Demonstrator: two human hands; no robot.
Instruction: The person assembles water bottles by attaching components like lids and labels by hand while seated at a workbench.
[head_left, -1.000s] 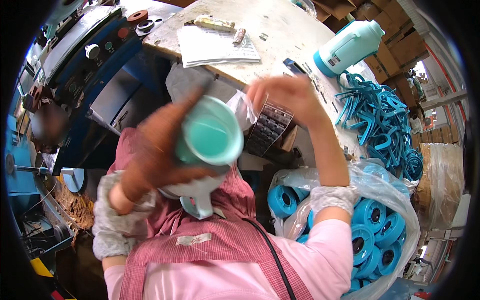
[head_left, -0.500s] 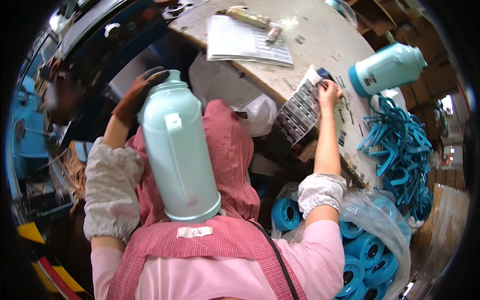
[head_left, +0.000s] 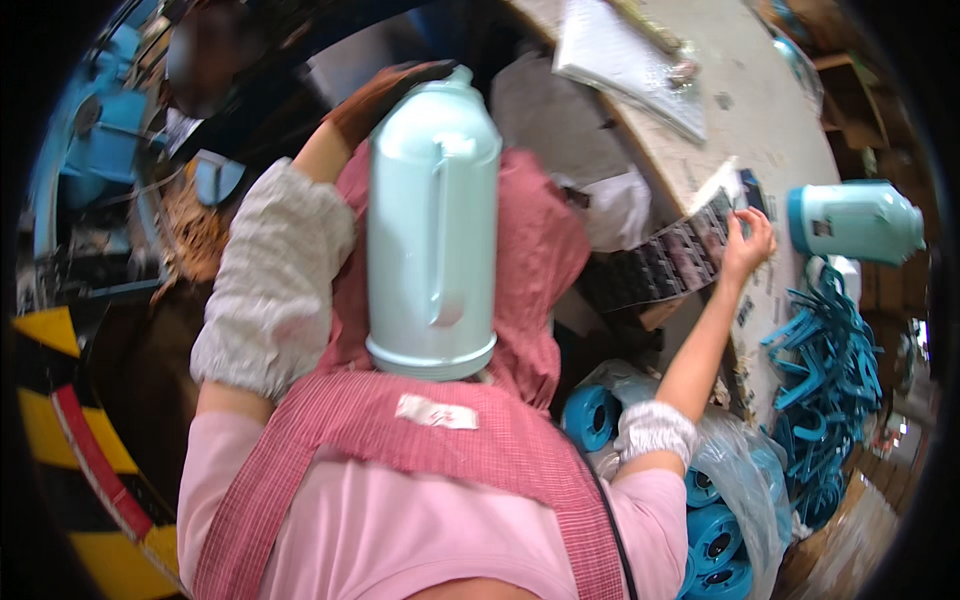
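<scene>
A pale mint thermos flask (head_left: 405, 250) lies in my lap, its neck pointing away from me and its handle facing up. My left hand (head_left: 380, 100), in a brown glove with dark fingertips, is closed round the neck and shoulder of the flask. At the table edge, the bare fingers of my right hand (head_left: 748, 245) pinch the upper end of a dark printed label sheet (head_left: 665, 262) with a white backing. The sheet hangs partly over the edge. Whether a single label sits between the fingertips is too small to make out.
A second mint flask (head_left: 855, 222) with a blue base lies right of the table (head_left: 775, 120). Below it hang many blue plastic handles (head_left: 825, 370). Blue round parts (head_left: 715, 535) fill a clear bag at lower right. Papers (head_left: 630, 65) lie on the table; yellow-black striping (head_left: 45, 400) is at left.
The view has turned, so the scene sits differently in the picture. My left hand remains on the flask, which now appears more upright. My right hand stays at the label sheet's upper end.
</scene>
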